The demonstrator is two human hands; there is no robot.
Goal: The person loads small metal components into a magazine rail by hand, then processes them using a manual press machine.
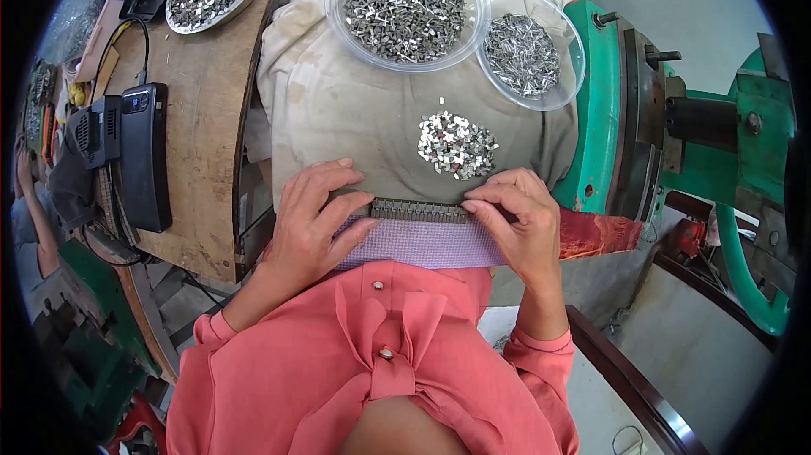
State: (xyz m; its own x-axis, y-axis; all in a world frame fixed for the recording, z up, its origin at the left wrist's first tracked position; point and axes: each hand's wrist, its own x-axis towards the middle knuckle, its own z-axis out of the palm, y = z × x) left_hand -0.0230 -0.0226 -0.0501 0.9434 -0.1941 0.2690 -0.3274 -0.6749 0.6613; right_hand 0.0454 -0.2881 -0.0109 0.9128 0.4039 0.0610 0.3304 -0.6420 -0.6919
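Left hand [311, 217]: pinching metal strip [421, 211], left end.
Right hand [525, 223]: pinching right end, apparently steadying.
Metal strip: beige cloth's [338, 130] near edge, likely for reach.

Person's dress: one top [279, 379], plain coral-pink cloth; two small, round, shiny buttons [385, 354] at front; matching self-fabric tie [394, 381], two loose ends; coral sleeves [541, 359] ending on the forearms. Left hand [306, 220], right hand [524, 223]: bare.

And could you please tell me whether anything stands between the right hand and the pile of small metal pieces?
Nothing visible does: just cloth separates the right hand, at the end of the metal strip, from the pile.
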